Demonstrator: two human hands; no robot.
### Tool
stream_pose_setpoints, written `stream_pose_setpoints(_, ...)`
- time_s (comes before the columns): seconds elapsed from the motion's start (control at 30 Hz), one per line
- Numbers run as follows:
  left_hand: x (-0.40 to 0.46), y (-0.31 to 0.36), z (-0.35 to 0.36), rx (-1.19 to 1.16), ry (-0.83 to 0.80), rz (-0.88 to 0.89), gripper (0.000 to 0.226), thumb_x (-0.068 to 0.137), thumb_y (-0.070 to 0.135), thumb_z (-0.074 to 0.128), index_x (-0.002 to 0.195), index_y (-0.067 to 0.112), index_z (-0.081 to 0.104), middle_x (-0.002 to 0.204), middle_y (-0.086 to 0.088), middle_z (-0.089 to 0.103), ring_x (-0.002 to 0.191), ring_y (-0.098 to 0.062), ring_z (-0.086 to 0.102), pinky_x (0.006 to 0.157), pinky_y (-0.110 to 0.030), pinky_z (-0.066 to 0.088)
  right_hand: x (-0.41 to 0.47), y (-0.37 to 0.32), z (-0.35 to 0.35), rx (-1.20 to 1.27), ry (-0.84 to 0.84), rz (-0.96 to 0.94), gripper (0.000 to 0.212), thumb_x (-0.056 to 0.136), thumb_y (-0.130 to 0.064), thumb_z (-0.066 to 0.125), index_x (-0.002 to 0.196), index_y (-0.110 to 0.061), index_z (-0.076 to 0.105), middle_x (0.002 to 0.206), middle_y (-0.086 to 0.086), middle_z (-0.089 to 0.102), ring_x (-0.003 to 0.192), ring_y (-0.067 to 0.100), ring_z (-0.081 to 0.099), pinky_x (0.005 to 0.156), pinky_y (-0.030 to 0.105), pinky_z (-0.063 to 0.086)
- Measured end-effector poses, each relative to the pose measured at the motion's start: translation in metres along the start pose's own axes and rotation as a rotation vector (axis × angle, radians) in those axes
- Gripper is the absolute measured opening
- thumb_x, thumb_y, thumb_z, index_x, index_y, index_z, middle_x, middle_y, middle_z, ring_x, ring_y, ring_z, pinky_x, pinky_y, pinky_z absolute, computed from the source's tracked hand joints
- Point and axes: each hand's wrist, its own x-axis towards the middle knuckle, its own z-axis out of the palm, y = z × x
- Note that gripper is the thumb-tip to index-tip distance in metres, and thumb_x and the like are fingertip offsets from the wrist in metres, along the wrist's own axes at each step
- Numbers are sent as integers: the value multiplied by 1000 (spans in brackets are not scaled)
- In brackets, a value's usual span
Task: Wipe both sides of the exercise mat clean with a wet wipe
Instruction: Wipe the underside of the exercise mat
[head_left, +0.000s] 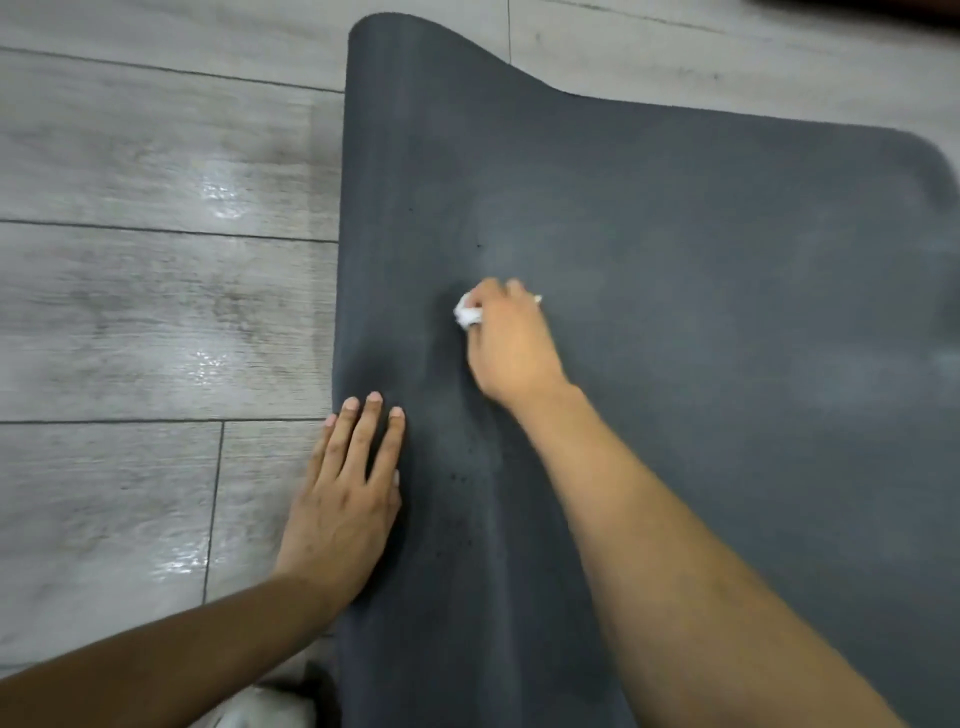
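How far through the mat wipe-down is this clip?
Midway through one face. Paler, smeary patches on the exercise mat suggest earlier passes. In hand: the right hand rubs a balled wet wipe mid-mat while the left hand presses flat on the near edge. Left: the rest of this face, and apparently the hidden underside.

Both forearms were bare from the lower frame edge up to the wrists, with no sleeve, watch or band on either. The left hand (345, 499) showed short, unpainted nails at the ends of its fingers (363, 431) and no rings behind the knuckles. The right hand (511, 345) likewise carried no ring or glove; its fingertips were blurred, so nail detail could not be told.
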Motion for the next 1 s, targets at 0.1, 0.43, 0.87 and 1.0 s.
stream_pose_setpoints(0.1, 1, -2, -5, 17, -54, 10, 56, 103, 23, 34, 151, -3, 43, 156, -28, 40, 148, -45, 33, 122, -53, 26, -35, -66, 32, 69, -55, -125, 25, 85, -6, 59, 109, -11, 57, 112, 12, 54, 107, 29, 47, 98, 34, 34)
stream_pose_setpoints(0.43, 5, -24, -90, 225, -342, 264, 70, 103, 58, 36, 162, 22, 27, 163, -20, 24, 145, -36, 34, 122, -43, 33, -41, 108, -28, -311, 182, 246, 25, 87, -6, 46, 111, -3, 57, 114, 19, 58, 106, 37, 48, 92, 42, 36)
stream_pose_setpoints(0.87, -31, -32, -63, 40, -450, 316, 90, 84, 73, 2, 165, 34, 6, 173, -4, -3, 160, -26, -7, 130, -40, 5, -55, -22, 11, 272, 237, 245, 30, 81, -4, 55, 101, -20, 71, 102, 11, 67, 95, 34, 63, 86, 41, 52)
stream_pose_setpoints(1.0, -39, -33, -42, 80, -347, 261, 75, 94, 65, 23, 161, 31, 29, 168, -10, 28, 156, -32, 21, 122, -47, 32, -69, -85, 43, 199, 80, -106, 23, 81, -4, 60, 100, -16, 66, 99, 7, 61, 93, 27, 56, 82, 36, 45)
